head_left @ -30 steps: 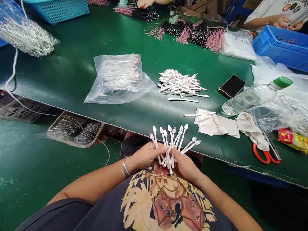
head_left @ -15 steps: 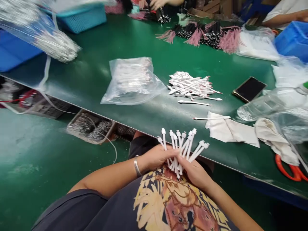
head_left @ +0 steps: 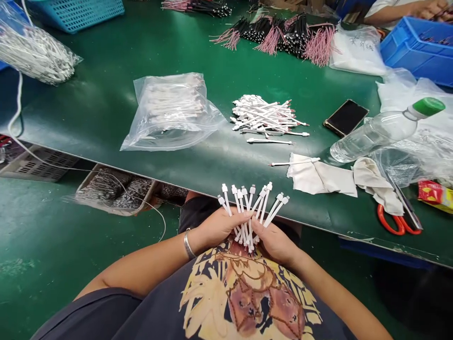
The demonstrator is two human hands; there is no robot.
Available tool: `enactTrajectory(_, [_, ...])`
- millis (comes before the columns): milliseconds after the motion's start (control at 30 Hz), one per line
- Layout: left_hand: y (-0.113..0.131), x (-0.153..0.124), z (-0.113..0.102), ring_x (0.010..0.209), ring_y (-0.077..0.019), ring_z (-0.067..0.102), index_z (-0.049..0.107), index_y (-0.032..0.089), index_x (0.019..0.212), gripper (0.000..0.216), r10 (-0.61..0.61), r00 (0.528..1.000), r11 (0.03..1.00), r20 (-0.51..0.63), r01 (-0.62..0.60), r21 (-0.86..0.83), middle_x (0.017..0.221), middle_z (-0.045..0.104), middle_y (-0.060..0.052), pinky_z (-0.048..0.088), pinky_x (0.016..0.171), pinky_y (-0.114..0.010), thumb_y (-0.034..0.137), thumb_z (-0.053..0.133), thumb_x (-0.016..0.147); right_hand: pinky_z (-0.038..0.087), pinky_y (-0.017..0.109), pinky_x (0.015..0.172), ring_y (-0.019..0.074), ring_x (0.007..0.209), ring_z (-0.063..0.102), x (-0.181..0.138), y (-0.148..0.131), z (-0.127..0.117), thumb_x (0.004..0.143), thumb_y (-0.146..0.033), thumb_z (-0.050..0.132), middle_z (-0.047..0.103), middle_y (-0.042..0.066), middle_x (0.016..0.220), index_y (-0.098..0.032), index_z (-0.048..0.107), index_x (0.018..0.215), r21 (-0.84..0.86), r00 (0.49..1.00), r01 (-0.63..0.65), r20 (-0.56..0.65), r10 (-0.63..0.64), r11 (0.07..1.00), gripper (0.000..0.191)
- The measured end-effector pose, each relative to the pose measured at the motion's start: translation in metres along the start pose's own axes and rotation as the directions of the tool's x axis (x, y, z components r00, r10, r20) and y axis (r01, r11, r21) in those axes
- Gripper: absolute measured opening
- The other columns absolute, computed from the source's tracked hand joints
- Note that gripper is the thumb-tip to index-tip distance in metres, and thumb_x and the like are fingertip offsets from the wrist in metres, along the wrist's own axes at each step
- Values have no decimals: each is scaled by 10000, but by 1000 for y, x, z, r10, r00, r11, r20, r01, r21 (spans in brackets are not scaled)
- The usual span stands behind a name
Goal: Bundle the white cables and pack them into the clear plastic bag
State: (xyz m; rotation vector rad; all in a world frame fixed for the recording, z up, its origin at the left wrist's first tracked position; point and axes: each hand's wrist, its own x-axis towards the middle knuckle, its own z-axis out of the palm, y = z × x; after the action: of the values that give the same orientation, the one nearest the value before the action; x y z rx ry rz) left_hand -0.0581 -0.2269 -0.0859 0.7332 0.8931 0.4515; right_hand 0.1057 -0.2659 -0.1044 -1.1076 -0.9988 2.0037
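Note:
Close to my body, just off the table edge, I hold a fanned bunch of short white cables [head_left: 244,200] with small plugs at their upper ends. My left hand [head_left: 221,225] grips the bunch from the left, its thumb across the cables. From the other side my right hand [head_left: 274,240] closes on the same bunch, the two thumbs nearly meeting. Thin wire ends poke out below. On the table ahead lies a loose pile of similar white cables [head_left: 265,113], with a single cable [head_left: 269,141] in front of it. Left of the pile is a clear bag of cables [head_left: 173,106].
A cloth [head_left: 318,174] with one cable across it lies right of my hands. Beyond are a phone [head_left: 346,117], a lying bottle [head_left: 378,134], orange-handled scissors [head_left: 398,224] and a blue bin [head_left: 417,49]. Black-and-pink wire bundles [head_left: 283,40] lie at the back; a co-worker's hand [head_left: 430,9] shows at upper right.
The view has shifted right, so the table's things appear farther left, and it is sharper. Both hands still hold the fanned cables at my lap.

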Motion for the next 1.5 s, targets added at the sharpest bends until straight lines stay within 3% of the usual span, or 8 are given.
enactTrajectory(200, [-4,4,1,692,-146,598,698,124,897,333,16,1000,986,25,-11,-167,793,697,-57,460,732,-288,422,671,752,354,402,1040,217,1108,563,1,-9,2,876,-499,492,630,69,1180,-212,601,1204,-113,996,37,90,-27,993,449])
enactTrajectory(367, [-2,5,2,861,-193,625,702,139,973,321,88,996,995,-26,-89,-48,948,710,-77,441,878,-330,374,676,756,332,389,1060,212,1175,515,1,-13,1,881,-480,489,601,61,1225,-206,573,1229,-164,987,106,135,-84,981,451])
enactTrajectory(467, [-2,3,3,974,-218,616,700,149,1002,332,128,988,991,-82,-130,-26,1059,696,-88,405,962,-349,375,666,761,375,391,1020,205,1082,563,4,-12,0,886,-505,458,637,62,1144,-178,606,1175,-166,983,100,172,-71,981,461])
enactTrajectory(667, [1,5,4,1060,-210,590,655,169,1094,364,148,986,989,-73,-147,27,1164,659,-70,378,1004,-338,348,657,777,407,377,981,200,1045,568,9,-8,0,873,-512,473,643,64,1086,-162,614,1145,-162,976,126,198,-93,979,465])
enactTrajectory(867, [0,9,8,946,-212,612,677,141,980,323,76,996,997,-37,-74,36,1002,702,-71,430,916,-342,352,689,736,344,385,1042,215,1157,505,8,-13,2,864,-500,501,566,82,1244,-192,500,1303,-157,977,167,159,-142,973,537])
enactTrajectory(1133, [0,6,7,797,-184,603,698,136,878,270,61,998,994,-11,-59,87,888,701,-63,461,772,-294,354,696,719,345,383,1037,227,1165,509,7,-8,0,819,-513,570,578,78,1234,-203,509,1293,-26,975,135,183,-128,990,570])
enactTrajectory(1267, [1,5,6,867,-210,606,690,146,977,329,53,998,991,-36,-48,124,911,707,-66,455,816,-322,362,691,729,380,372,992,213,1072,559,6,-7,-1,787,-535,597,618,69,1144,-197,550,1241,34,973,100,205,-105,994,568])
enactTrajectory(1500, [3,9,0,839,-201,616,683,131,1021,392,-90,986,994,142,81,68,955,702,-93,457,809,-323,397,689,733,427,392,906,201,894,603,5,-2,-4,696,-512,702,659,60,907,-135,662,1015,98,985,1,172,-17,995,495])
